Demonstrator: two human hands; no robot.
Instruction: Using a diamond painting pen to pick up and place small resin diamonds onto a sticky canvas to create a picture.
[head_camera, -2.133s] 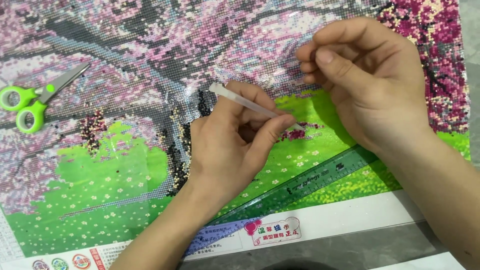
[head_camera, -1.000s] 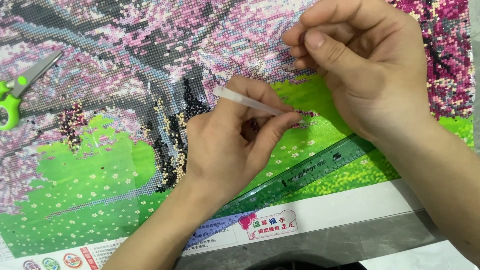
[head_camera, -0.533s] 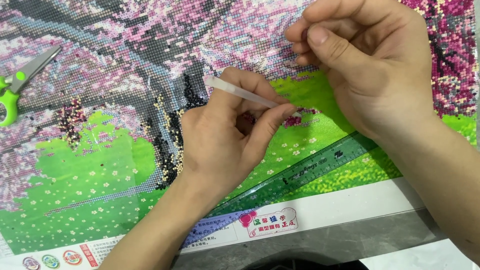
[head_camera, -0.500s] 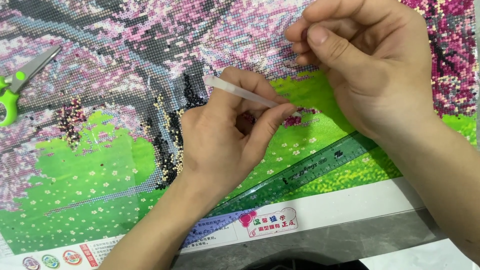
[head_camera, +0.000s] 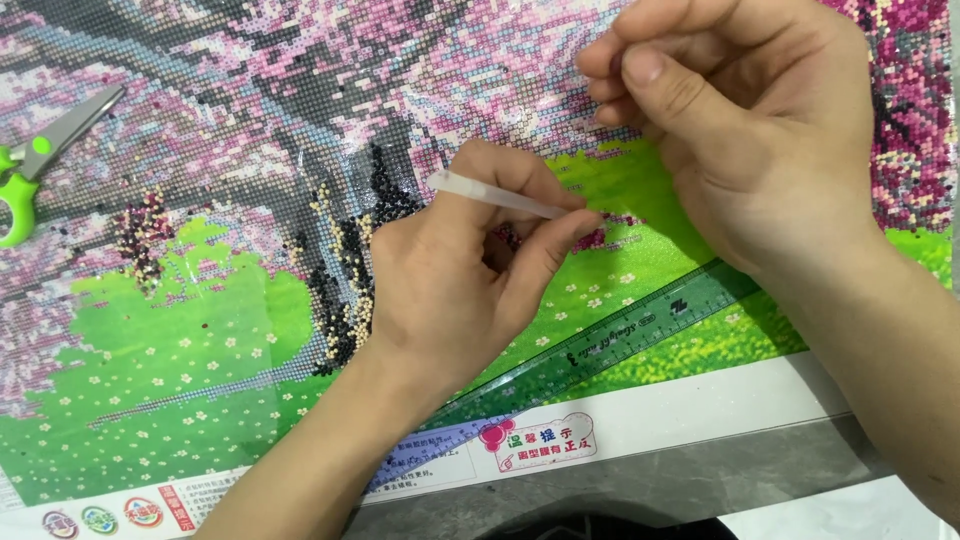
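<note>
A green ruler (head_camera: 620, 335) crosses the diamond-painting canvas (head_camera: 200, 330) partly under the left hand (head_camera: 450, 290), which pinches a white pen (head_camera: 495, 196), tip hidden, while the right hand (head_camera: 740, 130) curls, contents unclear, scissors (head_camera: 40, 150) cut off.

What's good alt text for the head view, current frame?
The left hand grips a thin white pen tool, tip down on a bead-mosaic canvas of pink blossoms and green grass. The right hand hovers close above with fingers pinched. A clear ruler lies below the hands; green-handled scissors rest at far left.
</note>
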